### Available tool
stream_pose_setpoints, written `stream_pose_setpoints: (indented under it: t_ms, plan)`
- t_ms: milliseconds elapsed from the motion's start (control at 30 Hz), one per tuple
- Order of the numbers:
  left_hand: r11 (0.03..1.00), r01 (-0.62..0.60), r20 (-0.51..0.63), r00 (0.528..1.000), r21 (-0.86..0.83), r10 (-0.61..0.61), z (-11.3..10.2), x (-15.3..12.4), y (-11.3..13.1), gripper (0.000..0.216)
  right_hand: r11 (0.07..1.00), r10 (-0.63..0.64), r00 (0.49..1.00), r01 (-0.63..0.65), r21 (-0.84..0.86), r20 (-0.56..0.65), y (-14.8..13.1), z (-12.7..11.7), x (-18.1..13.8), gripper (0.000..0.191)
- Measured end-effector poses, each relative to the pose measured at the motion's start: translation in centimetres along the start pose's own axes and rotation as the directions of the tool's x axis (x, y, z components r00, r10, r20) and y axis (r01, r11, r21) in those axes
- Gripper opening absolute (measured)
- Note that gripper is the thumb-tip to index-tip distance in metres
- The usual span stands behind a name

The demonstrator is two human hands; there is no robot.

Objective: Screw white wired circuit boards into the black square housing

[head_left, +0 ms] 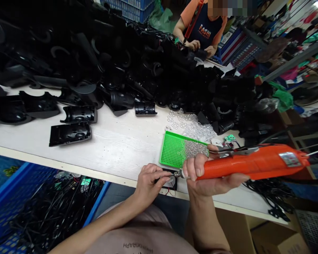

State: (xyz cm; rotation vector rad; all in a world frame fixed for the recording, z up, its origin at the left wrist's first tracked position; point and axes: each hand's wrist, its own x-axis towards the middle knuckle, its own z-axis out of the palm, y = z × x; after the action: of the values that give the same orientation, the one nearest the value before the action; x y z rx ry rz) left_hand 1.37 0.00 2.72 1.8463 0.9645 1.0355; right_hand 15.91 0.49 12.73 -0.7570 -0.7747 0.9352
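Note:
My right hand [201, 176] is wrapped round an orange electric screwdriver [243, 164], which lies nearly level with its bit pointing left. At the bit's tip is my left hand [151, 183], thumb and forefinger pinched together; what sits between them is too small to make out. Just beneath the fingertips, at the table's front edge, lies a small black part [172, 184] with thin red wires, partly hidden by my hands. Behind them stands a green perforated tray [172, 150] holding a heap of small metal screws [194, 149].
Black plastic housings [122, 70] are piled along the back, with two half shells [71, 134] at left. Clear plastic pieces [190, 125] lie behind the tray. A blue crate [23, 190] of cables stands below left. Another person [204, 31] works across the table.

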Motion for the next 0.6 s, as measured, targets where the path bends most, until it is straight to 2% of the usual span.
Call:
stream_pose_setpoints:
  t_ms: [100,200,300,433,600]
  plan:
    - [0.999,0.029,0.013,0.999,0.027,-0.03,-0.2,-0.5,0.0,0.025,0.999,-0.003,1.0,0.002,-0.049,-0.021,0.1,-0.2,-0.8,0.065]
    - [0.99,-0.017,0.015,1.0,0.137,0.015,-0.5,-0.7,0.3,0.029,0.996,-0.022,1.0,0.023,-0.081,0.004,0.1,-0.4,-1.6,0.065]
    - [0.968,-0.076,0.026,0.997,0.238,0.072,-0.8,-0.6,0.7,0.029,0.999,-0.015,0.999,0.017,-0.036,0.047,0.2,-0.3,-2.1,0.063]
    - [0.947,-0.101,0.033,0.995,0.304,0.096,-0.8,-0.7,1.0,0.026,1.0,-0.014,0.997,0.015,-0.001,0.082,0.2,-0.2,-2.4,0.061]
    - [0.898,-0.166,0.094,0.986,0.406,0.14,-0.8,-1.1,0.8,0.02,0.998,0.005,0.995,0.0,-0.055,0.1,0.5,-0.4,-3.1,0.061]
